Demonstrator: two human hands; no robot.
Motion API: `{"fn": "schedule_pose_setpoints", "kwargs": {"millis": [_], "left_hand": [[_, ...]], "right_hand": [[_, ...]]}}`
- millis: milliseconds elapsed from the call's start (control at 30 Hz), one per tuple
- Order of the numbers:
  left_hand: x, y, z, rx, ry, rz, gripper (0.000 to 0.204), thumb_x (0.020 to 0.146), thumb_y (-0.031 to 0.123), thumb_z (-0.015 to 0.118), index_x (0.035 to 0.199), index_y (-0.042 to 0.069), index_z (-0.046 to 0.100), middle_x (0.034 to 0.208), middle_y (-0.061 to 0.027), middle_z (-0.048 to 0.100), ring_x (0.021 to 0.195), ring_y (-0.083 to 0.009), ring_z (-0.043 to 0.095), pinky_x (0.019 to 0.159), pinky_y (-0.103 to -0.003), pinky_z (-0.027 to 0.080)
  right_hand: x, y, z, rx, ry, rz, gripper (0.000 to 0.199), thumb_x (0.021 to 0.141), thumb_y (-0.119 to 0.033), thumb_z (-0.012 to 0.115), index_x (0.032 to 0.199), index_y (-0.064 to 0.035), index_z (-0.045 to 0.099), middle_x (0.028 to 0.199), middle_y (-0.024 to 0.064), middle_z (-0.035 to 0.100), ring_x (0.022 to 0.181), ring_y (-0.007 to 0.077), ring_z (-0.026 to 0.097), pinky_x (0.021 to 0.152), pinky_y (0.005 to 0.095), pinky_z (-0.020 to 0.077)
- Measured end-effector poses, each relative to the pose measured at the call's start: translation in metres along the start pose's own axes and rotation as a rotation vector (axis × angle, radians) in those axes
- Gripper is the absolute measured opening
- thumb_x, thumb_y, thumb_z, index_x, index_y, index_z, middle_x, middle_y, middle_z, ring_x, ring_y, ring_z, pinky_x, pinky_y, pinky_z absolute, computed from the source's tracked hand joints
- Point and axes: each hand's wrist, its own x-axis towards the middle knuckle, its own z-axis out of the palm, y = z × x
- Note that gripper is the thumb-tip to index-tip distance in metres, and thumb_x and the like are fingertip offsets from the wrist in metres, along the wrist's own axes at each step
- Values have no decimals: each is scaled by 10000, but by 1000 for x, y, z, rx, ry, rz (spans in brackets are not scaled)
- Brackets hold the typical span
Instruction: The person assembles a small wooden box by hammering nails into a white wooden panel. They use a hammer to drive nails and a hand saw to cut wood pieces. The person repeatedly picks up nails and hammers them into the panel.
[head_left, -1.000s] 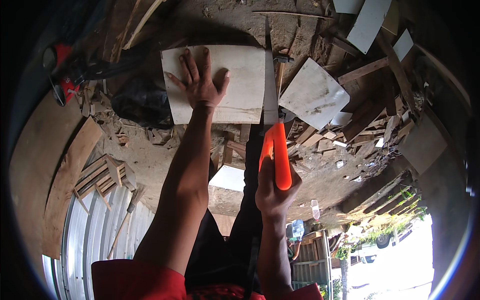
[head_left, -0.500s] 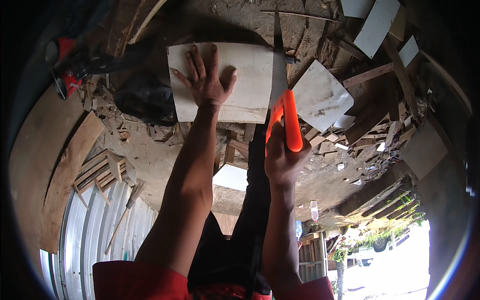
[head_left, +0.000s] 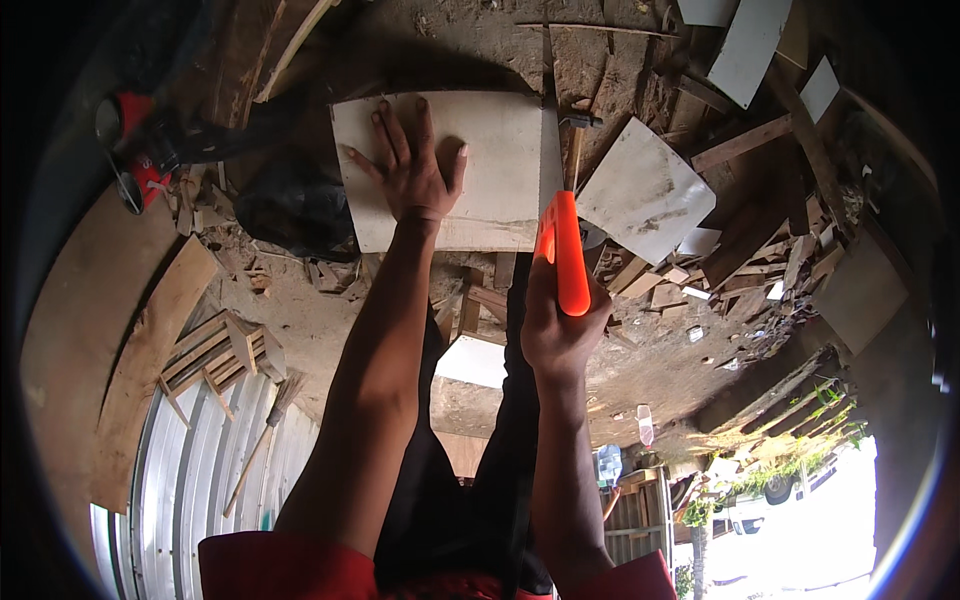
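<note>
While the left hand lies flat, fingers spread, on a whitish rectangular board, the right hand curls its fingers around an orange-handled handsaw, its blade running along the board's right edge.

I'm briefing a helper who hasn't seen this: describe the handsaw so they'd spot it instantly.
Find the pale board under the spread left hand, upper centre. At its right edge is the handsaw, gripped by the right hand. Its bright orange handle sets it apart from the brown wood scraps nearby.
</note>
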Motion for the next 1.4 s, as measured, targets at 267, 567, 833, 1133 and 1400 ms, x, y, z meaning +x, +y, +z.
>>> {"fn": "schedule_pose_setpoints", "kwargs": {"millis": [267,567,833,1133,1400], "left_hand": [[13,6,-5,-60,-72,387,678,933,227,543,1550,152,272,1633,-115,229,1511,-267,235,1114,-762,111],[38,60,9,-152,173,33,641,948,431,552,1495,150,370,1620,-118,258,1505,-314,242,1096,-791,0],[39,62,7,-34,56,-15,799,898,507,566,1560,162,282,1628,-104,242,1521,-316,190,1110,-781,25],[38,60,5,-41,-13,-47,774,896,497,549,1552,172,298,1603,-129,267,1501,-356,211,1134,-750,19],[40,63,3,-37,-2,-42,724,895,486,556,1508,154,363,1576,-121,318,1502,-343,226,1131,-747,-8]], "right_hand": [[-8,27,9,79,-57,5,137,837,-94,653,772,6,586,599,96,575,546,104,566,557,288,474],[-3,30,4,142,-69,-41,124,823,-96,660,794,8,598,621,97,597,561,126,592,575,287,487],[-3,27,-9,194,-131,61,116,841,-90,649,808,11,602,640,71,573,595,119,566,578,282,471],[9,26,-29,337,-195,117,120,828,-57,635,739,18,602,565,54,564,545,78,557,542,269,476],[12,30,-35,295,-188,87,238,937,-71,614,733,15,527,596,-10,471,582,35,394,495,255,334]]}}
